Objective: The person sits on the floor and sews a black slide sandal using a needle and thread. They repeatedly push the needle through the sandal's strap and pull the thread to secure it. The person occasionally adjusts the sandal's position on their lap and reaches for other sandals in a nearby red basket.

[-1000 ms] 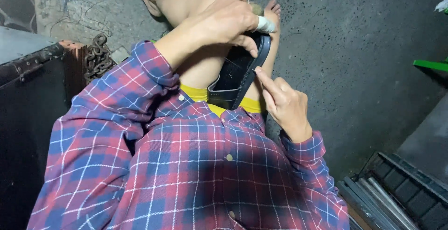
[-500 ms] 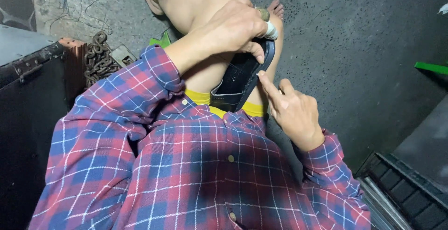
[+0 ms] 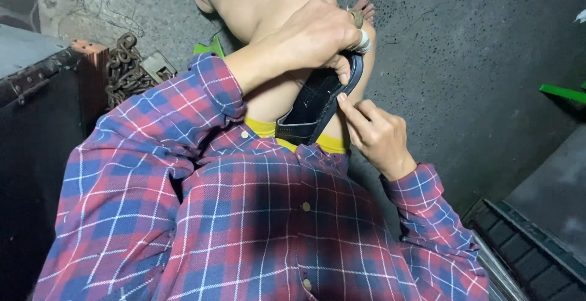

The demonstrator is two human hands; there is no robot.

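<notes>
Sandal (image 3: 317, 102) w/ both hands clamped on it, unchanged; view shifted slightly.

**Black sandal, held tilted over the lap**

Black sandal (image 3: 317, 102), slim dark sole with a thin pale edge line. It tilts diagonally, upper end toward the raised knee, lower end at the yellow shorts. Left hand (image 3: 311, 35) clamps the upper end from above. Right hand (image 3: 375, 136) sits at the lower right edge, index fingertip touching the rim.

Smooth dark leather sandal (image 3: 314, 105); rough concrete floor (image 3: 464, 63).
</notes>
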